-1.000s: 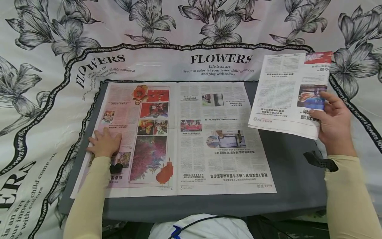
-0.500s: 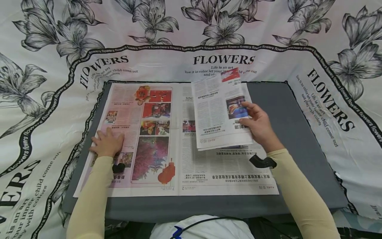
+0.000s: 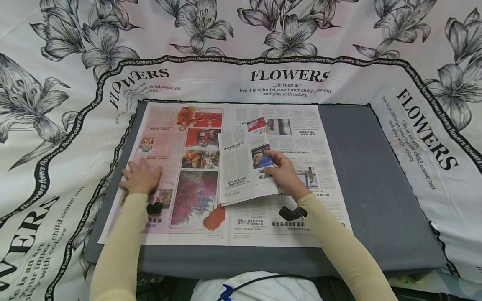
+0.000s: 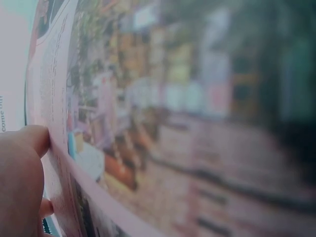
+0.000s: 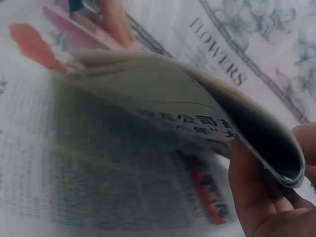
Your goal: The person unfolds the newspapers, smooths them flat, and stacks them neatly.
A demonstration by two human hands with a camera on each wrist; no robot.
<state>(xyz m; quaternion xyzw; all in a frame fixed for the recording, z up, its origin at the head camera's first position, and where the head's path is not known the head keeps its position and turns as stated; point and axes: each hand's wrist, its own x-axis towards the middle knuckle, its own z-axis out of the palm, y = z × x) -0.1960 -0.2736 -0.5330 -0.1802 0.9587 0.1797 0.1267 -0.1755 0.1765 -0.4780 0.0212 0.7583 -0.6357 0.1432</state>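
Note:
A folded newspaper (image 3: 241, 167) is pinched at its right edge by my right hand (image 3: 285, 173), thumb on top. It hangs a little above an open newspaper spread (image 3: 256, 234), tilted over the middle fold. In the right wrist view the folded newspaper (image 5: 148, 89) bows, and its layered folded edge lies between thumb and fingers. My left hand (image 3: 142, 177) rests flat with spread fingers on the left page, near its left edge. The left wrist view shows part of that hand (image 4: 22, 173) against the page (image 4: 148, 148), mostly blurred.
Under the spread lies a dark grey mat (image 3: 384, 200), its bare part to the right. A white tablecloth (image 3: 211, 83) with flower prints and lettering surrounds it. Black wrist straps sit on both sleeves. A dark cable (image 3: 263, 278) crosses the person's lap.
My right hand has carried the folded newspaper from beyond the spread's right side leftward and lower, to over the middle. The left hand keeps its place on the page.

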